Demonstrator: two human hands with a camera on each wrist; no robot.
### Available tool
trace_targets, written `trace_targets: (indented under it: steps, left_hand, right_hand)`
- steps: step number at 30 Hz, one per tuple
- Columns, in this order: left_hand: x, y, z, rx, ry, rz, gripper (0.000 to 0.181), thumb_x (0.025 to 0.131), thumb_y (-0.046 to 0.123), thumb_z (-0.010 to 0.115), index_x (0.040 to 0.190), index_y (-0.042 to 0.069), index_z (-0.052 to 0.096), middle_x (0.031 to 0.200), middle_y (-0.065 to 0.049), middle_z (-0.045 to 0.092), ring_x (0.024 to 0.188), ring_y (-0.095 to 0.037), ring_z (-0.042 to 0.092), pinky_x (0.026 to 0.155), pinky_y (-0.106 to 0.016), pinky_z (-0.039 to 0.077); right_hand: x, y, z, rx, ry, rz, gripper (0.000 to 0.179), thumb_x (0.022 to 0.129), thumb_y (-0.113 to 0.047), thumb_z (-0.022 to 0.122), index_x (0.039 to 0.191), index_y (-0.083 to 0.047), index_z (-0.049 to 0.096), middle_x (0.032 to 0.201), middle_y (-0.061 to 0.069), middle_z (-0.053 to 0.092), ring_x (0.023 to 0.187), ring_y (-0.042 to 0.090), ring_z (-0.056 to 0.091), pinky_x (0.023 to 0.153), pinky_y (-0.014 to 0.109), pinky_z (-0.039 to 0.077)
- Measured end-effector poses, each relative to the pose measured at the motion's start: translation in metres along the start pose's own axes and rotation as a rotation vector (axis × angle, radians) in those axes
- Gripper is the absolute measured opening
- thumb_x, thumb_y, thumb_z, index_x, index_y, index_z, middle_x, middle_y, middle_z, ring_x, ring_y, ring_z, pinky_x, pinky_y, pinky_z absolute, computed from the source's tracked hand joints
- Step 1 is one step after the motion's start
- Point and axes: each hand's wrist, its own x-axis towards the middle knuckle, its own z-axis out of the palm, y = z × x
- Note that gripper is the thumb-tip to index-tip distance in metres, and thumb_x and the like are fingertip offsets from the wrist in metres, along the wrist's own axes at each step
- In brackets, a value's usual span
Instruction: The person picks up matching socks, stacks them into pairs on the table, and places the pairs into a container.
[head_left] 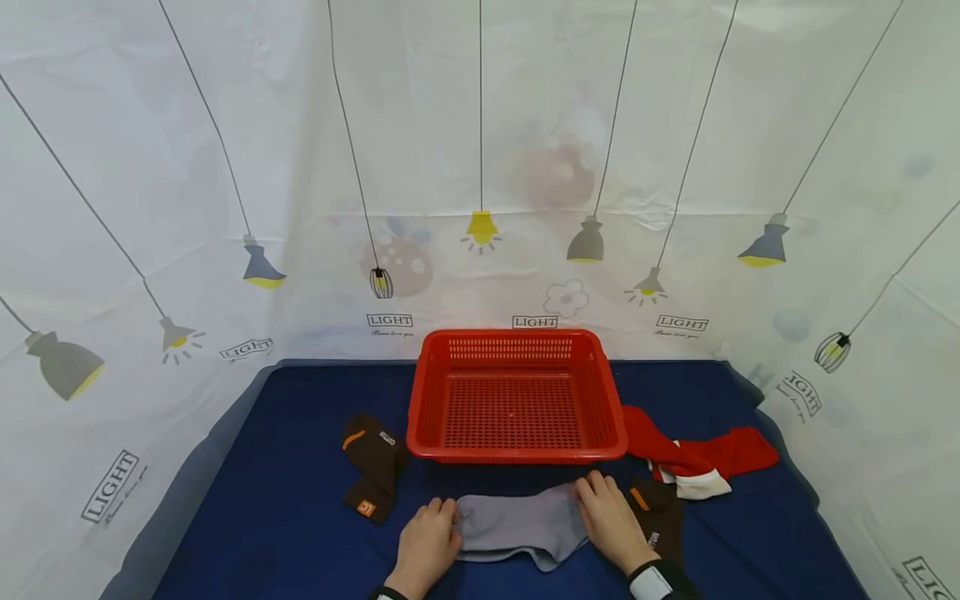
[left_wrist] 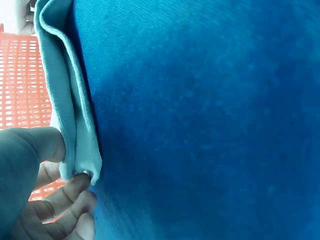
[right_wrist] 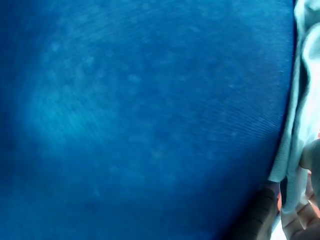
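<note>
head view: from my remote seat i read the scene left to right, starting with the white curtain (head_left: 300,125) printed with hanging lamps, which stands behind the dark blue table (head_left: 277,500). first on the table is a brown ankle sock (head_left: 378,467) with an orange stripe and pale "cotton" lettering, lying bent beside the basket's near left corner. next i have the left hand (head_left: 427,540), its grip pinched on the left end of the grey sock (head_left: 517,525); my left wrist view shows thumb and fingers meeting at layered edges. the grey sock lies stretched sideways at the front, just on the near side of the red plastic basket (head_left: 517,455), whose walls and floor are perforated. at its right end the right hand (head_left: 615,525) has its grip pinched on the fabric too. just right of that hand i see a second brown sock (head_left: 663,525), partly covered by it. farthest right lie red-and-white socks (head_left: 731,452), bunched near the basket.
</note>
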Motion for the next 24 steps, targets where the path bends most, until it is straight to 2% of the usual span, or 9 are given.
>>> trace_targets:
  steps: [4, 14, 19, 24]
  left_hand:
    - [-0.001, 0.003, 0.000, -0.022, -0.028, -0.025, 0.020, 0.063, 0.011, 0.068, 0.073, 0.016, 0.052, 0.064, 0.002, 0.045, 0.052, -0.015, 0.046, 0.044, -0.028, 0.032]
    - [0.001, 0.003, 0.006, -0.018, 0.007, -0.034, 0.025, 0.059, 0.005, 0.068, 0.073, 0.016, 0.050, 0.063, 0.001, 0.047, 0.052, -0.018, 0.050, 0.043, -0.031, 0.034]
    - [0.005, 0.000, 0.003, -0.022, 0.010, -0.027, 0.024, 0.059, 0.003, 0.067, 0.073, 0.016, 0.051, 0.063, 0.002, 0.047, 0.051, -0.018, 0.050, 0.043, -0.031, 0.035]
    - [0.010, -0.006, -0.002, -0.022, -0.015, -0.036, 0.024, 0.061, 0.004, 0.068, 0.074, 0.016, 0.051, 0.065, 0.002, 0.047, 0.053, -0.017, 0.050, 0.044, -0.031, 0.035]
  right_hand:
    - [-0.003, 0.000, 0.002, -0.013, -0.009, 0.016, 0.031, 0.062, -0.001, 0.076, 0.080, -0.012, 0.053, 0.080, 0.002, 0.046, 0.064, 0.009, 0.035, 0.055, 0.028, 0.038]
    - [-0.006, -0.002, 0.007, 0.013, -0.080, 0.081, 0.033, 0.064, -0.001, 0.076, 0.082, -0.013, 0.051, 0.082, 0.002, 0.044, 0.061, 0.015, 0.040, 0.054, 0.028, 0.038]
    - [-0.007, -0.005, 0.007, 0.017, -0.122, 0.106, 0.031, 0.066, -0.002, 0.074, 0.082, -0.014, 0.051, 0.082, 0.001, 0.043, 0.062, 0.014, 0.039, 0.055, 0.028, 0.038]
    - [-0.007, -0.009, 0.007, 0.033, -0.167, 0.141, 0.029, 0.068, -0.003, 0.072, 0.082, -0.015, 0.050, 0.082, 0.000, 0.042, 0.063, 0.014, 0.039, 0.055, 0.027, 0.038]
